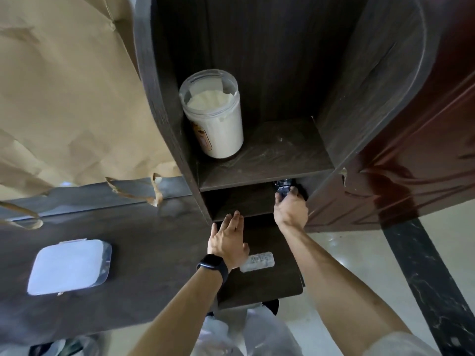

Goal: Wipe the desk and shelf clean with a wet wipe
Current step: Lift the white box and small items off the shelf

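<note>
Pinching a bunched wipe (284,193) in the right hand (290,211), below and right of the jar (213,119), tucked into the slot under the shelf (277,155) bearing that jar. Looks dark and soiled, perhaps wet through, though too shadowed there to be sure. Pressing the left hand (227,240) flat, fingers straight and close together, on the desk (154,253) straight below the jar, at the lip of the same slot; holding nothing.

Should handle as soft, limp, light and damp: no stiffness at all, so apt to ball up and smear rather than lift dirt once loaded. Best taken as a gathered wad under the fingertips with the thumb behind, then refolded to a cleaner face before going on. Little danger of slipping on the wood; more of snagging or tearing at a rough board edge.

By count:
- one wipe in use
- one pack (69,267) lying flat far left of and below the jar
- one jar, with white powder inside
- one small strip (258,262) below the jar, just beside the left wrist
- one watch (213,265) on that wrist
- two hands

Pale smears and dust showing right of the jar, so judged not yet wiped there.
</note>
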The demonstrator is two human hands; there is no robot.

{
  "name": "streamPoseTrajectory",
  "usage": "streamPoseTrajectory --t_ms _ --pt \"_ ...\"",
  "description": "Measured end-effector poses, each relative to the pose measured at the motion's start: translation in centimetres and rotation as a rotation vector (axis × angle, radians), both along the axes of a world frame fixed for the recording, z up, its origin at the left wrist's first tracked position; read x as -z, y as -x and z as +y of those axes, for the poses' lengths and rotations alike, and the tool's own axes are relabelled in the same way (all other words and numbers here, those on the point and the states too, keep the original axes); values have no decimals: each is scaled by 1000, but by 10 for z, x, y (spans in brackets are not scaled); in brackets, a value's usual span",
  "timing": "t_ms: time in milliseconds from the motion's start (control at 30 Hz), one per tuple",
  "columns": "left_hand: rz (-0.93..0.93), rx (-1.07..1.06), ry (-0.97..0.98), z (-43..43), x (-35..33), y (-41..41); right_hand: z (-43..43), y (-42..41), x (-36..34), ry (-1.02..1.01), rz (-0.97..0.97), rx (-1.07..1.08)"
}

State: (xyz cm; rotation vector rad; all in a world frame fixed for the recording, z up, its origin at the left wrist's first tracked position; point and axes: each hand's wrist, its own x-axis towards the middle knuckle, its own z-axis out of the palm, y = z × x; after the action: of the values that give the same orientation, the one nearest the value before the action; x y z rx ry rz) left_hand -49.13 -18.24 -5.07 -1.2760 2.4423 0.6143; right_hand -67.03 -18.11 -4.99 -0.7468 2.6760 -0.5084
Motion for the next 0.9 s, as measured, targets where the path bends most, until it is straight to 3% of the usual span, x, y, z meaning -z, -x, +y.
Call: streamPoseTrajectory --t_ms 200,333,533,733,900 --pt "226 -173 78 -17 -19 44 67 12 -4 260 -3 -200" --pt "418 -304 -58 -25 -13 91 139 25 3 265 -28 -143" --pt "556 -474 -68 -39 12 142 199 36 14 280 2 -42" --pt "558 -460 71 -54 31 153 210 41 16 332 -57 24" --pt "606 -467 36 -48 27 147 208 47 12 311 -53 -28"
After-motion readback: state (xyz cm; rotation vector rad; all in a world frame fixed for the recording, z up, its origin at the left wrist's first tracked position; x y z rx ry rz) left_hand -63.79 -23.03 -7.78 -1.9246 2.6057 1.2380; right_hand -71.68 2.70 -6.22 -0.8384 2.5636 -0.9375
